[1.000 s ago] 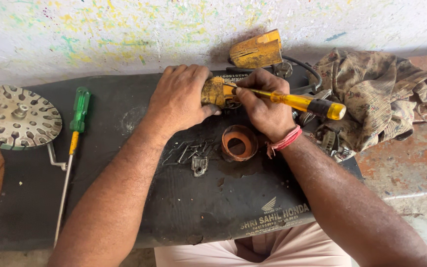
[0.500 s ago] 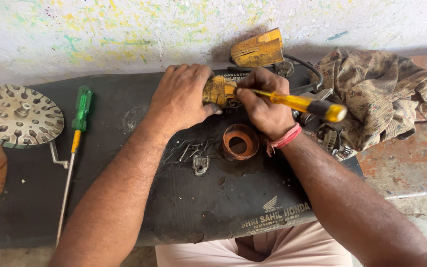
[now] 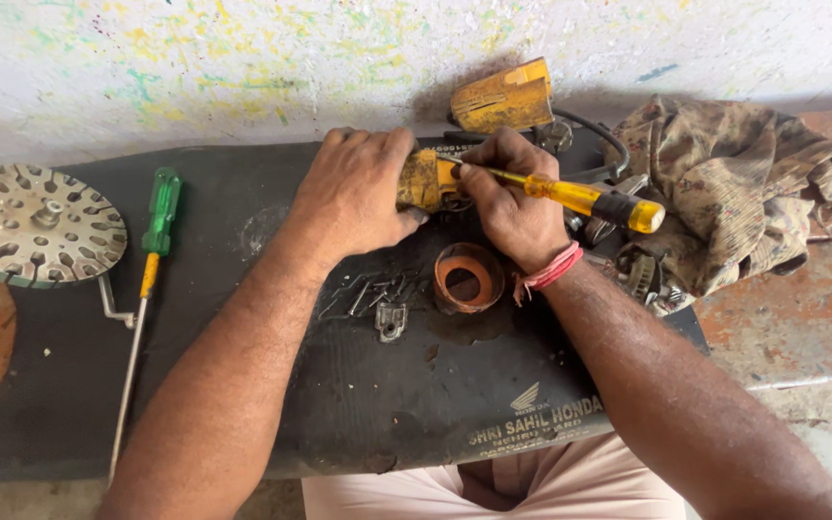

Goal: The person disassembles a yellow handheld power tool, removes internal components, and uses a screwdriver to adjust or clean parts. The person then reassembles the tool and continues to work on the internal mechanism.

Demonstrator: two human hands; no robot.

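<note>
My left hand (image 3: 356, 193) is closed over a worn yellow power-tool body (image 3: 423, 180) lying on a black rubber mat (image 3: 339, 385). My right hand (image 3: 514, 204) grips a yellow-handled screwdriver (image 3: 580, 197), its handle sticking out to the right and its tip hidden at the tool body between my hands. Just below my hands sit a round rust-coloured ring part (image 3: 469, 277), a small metal bracket (image 3: 390, 322) and several loose screws (image 3: 363, 294).
A green-handled screwdriver (image 3: 151, 260) lies at the left of the mat beside a slotted metal disc (image 3: 36, 223). A yellow tool housing (image 3: 505, 96) with a black cable rests by the paint-flecked wall. A crumpled dirty cloth (image 3: 743, 183) lies at the right.
Both hands stay on the tool body; the screwdriver handle has shifted only slightly. The view has drifted a little.
</note>
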